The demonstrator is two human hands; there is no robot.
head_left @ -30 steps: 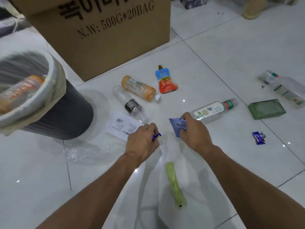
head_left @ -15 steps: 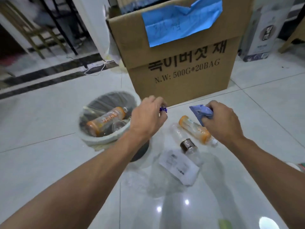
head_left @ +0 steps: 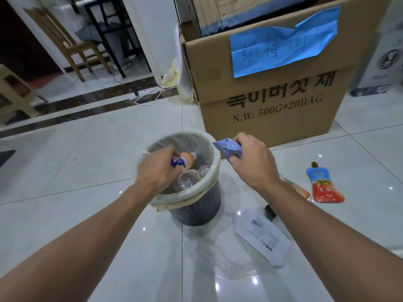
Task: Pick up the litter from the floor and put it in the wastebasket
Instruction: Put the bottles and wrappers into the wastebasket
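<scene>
A dark ribbed wastebasket [head_left: 196, 211] with a pale bag liner stands on the white tiles; an orange bottle [head_left: 188, 159] and clear bottles lie inside. My left hand [head_left: 160, 171] hovers over its opening, shut on a small blue candy wrapper [head_left: 177, 162]. My right hand [head_left: 250, 159] is just right of the rim, shut on a crumpled blue packet [head_left: 227, 148]. On the floor to the right lie a red-and-blue drink pouch [head_left: 322, 184], a white printed paper [head_left: 263, 238] and a clear plastic film [head_left: 218, 258]. Two bottles are mostly hidden under my right forearm.
A large cardboard box [head_left: 272, 110] with a blue note stands right behind the basket. A white carton [head_left: 379, 68] is at far right. A wooden chair [head_left: 72, 46], a beige stool [head_left: 15, 92] and a white cable [head_left: 148, 97] sit beyond the dark floor strip.
Both hands rose from the floor with their litter and moved left. The left hand now hangs over the basket's opening; the right has reached its rim.
</scene>
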